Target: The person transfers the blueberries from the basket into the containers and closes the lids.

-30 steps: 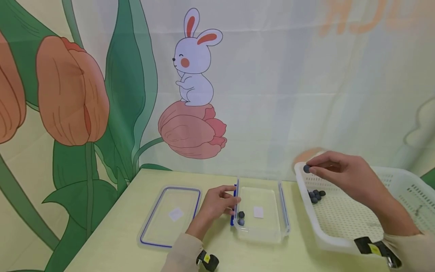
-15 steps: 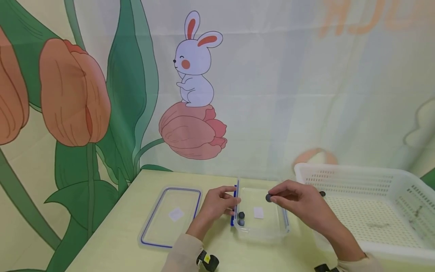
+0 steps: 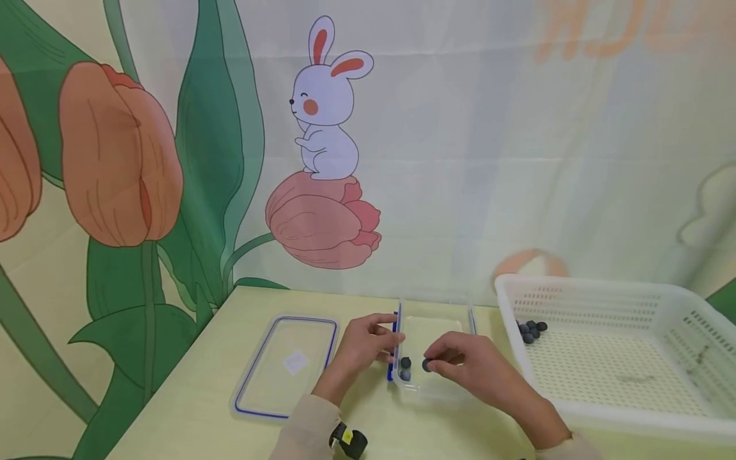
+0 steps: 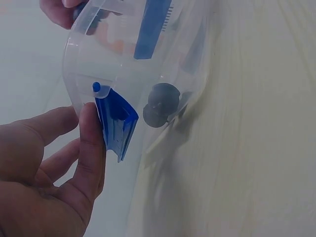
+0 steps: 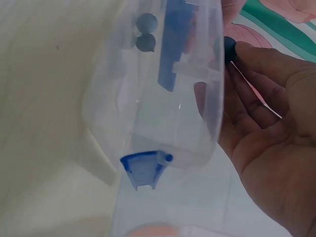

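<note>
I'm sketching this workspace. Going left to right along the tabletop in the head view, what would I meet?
Clear lid → left hand → two dark berries in the clear container → single dark berry → right hand pinching it → berry cluster in the white basket.

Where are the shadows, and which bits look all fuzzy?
Head view: the orange lettering at the top right looks fuzzy; left wrist view: a soft grey shadow lies on the table by the box; right wrist view: two berries look hazy through the plastic.
</note>
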The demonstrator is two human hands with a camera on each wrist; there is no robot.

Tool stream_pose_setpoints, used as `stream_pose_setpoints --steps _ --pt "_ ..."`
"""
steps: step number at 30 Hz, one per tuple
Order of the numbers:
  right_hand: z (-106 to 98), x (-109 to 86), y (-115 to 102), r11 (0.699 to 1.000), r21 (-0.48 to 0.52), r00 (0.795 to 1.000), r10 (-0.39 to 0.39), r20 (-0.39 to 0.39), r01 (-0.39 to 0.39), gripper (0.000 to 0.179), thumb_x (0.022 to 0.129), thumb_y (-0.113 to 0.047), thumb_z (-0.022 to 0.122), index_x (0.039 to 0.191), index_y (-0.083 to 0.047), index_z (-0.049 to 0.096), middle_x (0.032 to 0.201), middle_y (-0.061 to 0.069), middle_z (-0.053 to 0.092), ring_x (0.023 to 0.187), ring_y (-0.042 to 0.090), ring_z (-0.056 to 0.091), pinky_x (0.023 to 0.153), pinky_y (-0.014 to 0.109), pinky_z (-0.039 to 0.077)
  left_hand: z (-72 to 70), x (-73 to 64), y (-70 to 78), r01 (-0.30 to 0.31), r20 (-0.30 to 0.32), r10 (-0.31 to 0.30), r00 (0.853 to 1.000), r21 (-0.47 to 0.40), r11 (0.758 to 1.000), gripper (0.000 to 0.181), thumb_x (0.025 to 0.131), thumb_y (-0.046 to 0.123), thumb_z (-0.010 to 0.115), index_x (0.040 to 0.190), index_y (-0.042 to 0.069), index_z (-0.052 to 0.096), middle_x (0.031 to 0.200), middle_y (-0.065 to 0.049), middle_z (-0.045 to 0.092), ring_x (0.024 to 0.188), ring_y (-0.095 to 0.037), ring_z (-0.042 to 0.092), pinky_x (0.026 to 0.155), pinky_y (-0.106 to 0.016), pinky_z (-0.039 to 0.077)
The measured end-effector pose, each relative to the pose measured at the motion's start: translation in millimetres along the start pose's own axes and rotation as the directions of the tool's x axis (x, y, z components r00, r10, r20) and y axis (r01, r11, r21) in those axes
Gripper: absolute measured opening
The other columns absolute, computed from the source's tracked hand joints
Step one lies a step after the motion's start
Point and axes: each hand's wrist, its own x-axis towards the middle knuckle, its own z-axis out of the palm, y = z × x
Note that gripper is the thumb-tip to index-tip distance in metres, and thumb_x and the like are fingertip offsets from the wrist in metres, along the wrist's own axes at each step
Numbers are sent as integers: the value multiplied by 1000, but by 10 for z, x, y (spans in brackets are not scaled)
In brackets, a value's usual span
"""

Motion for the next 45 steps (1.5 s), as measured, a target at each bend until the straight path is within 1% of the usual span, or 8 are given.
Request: stream_pose_setpoints --steps 4,6,10,21,26,34,41,45 --pt "72 23 21 1000 18 999 18 47 -19 7 98 -12 79 103 -8 76 101 -3 76 87 18 75 79 29 63 -8 1 5 0 0 0 1000 1 1000 48 95 11 82 140 4 67 97 -11 68 80 -19 69 69 -31 65" --pt "99 30 29 1000 18 998 21 54 -22 8 97 -12 79 103 -6 76 100 -3 76 86 16 74 77 28 62 -8 6 -1 1 -3 -1 1000 2 1000 48 95 11 82 140 4 68 97 -11 68 81 -19 69 69 -31 65" --pt "115 24 26 1000 -6 999 19 41 -19 8 96 -10 80 102 -6 77 99 -4 75 85 10 72 76 27 62 0 13 -8 1 0 -1 1000 7 1000 48 95 11 82 140 4 68 97 -11 67 81 -19 69 69 -31 65" --pt "-34 0 -88 997 -72 1000 -1 -13 0 6 98 -12 79 103 -10 77 101 -3 76 87 9 72 80 31 63 3 6 27 8 -1 -8 1000 0 1000 47 95 9 82 139 3 68 96 -11 67 78 -19 69 67 -30 65" --pt "-164 -32 -166 995 -95 998 -5 -57 -1 7 99 -13 78 106 -13 77 102 -8 75 89 8 73 83 31 63 8 11 33 13 -8 -13 1000 -6 1000 47 94 8 82 139 3 68 95 -11 67 77 -19 69 66 -29 65" --pt "-466 -72 -385 984 -174 985 -57 -164 28 12 97 -10 80 106 -18 78 102 -11 75 90 7 73 83 32 63 24 -14 10 13 -14 -14 1000 -4 1000 48 94 9 83 139 4 68 96 -10 66 79 -20 69 66 -28 64" --pt "-862 -9 -554 961 -277 988 -38 -151 -5 13 98 -14 79 111 -18 78 104 -12 75 93 7 73 84 32 62 18 -10 2 8 -4 -8 1000 -16 1000 48 95 9 82 140 3 67 96 -11 66 82 -22 70 67 -28 64" --pt "-1066 23 -564 957 -290 992 -63 -111 28 14 98 -13 78 112 -16 78 107 -7 75 93 9 73 83 31 62 10 -3 2 10 -2 -10 1000 -14 1000 48 95 9 82 140 4 68 96 -10 67 82 -22 70 67 -29 64"
